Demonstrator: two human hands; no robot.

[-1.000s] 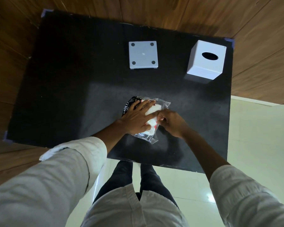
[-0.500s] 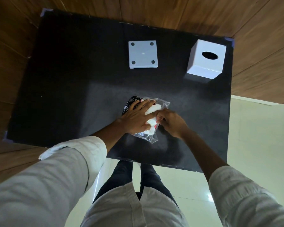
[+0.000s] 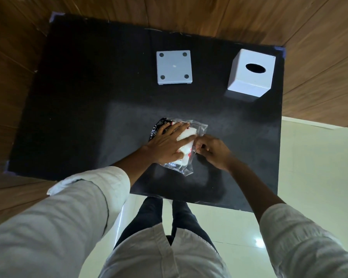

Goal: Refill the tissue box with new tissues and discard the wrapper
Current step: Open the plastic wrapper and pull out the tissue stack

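Black matting covered the counter, whose corners were taped in blue and which stood against a wood-panelled wall. Near the front edge of the counter lay the tissue pack, a white block of tissues sealed in a clear plastic wrapper with a black printed end on its left and small red markings. The left hand lay flat on top of the pack, fingers spread wide and pressing it down against the counter. The right hand was just beside it on the pack's right side, fingers curled in and pinching the wrapper's edge there; how firmly it gripped could not be told. Loose crinkled plastic stuck out past both hands at the far right corner and at the near end.

Well apart from the pack, toward the back of the counter, stood the white tissue box, upright, with its dark oval opening on top. To its left, separate from it, lay the box's flat square base plate, pale grey with four dark round pads at its corners. Both forearms wore rolled-up white sleeves.
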